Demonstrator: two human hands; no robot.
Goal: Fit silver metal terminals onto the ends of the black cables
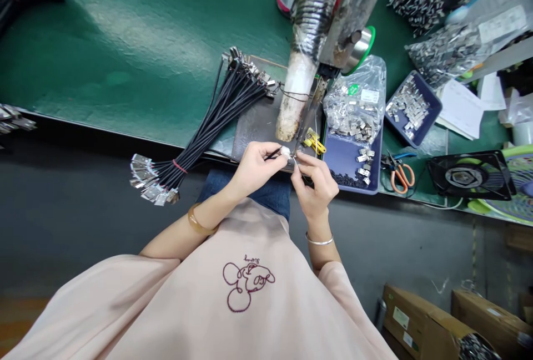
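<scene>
My left hand (254,168) is closed in a pinch on a thin black cable end (275,153) with a small white and metal connector (285,152). My right hand (315,182) is pinched on a small metal clip (295,160) right beside that connector. Both hands meet at the front edge of the green bench, just below a dark work plate (258,121). A bundle of black cables (212,121) with metal ends lies to the left of my hands, tied with a red band.
A foil-wrapped duct (310,33) hangs over the plate. A blue tray (347,160) of metal clips and a plastic bag of clips (356,102) lie to the right, with a second blue tray (412,107), orange-handled pliers (400,174) and a small fan (470,174). Cardboard boxes (420,321) stand on the floor.
</scene>
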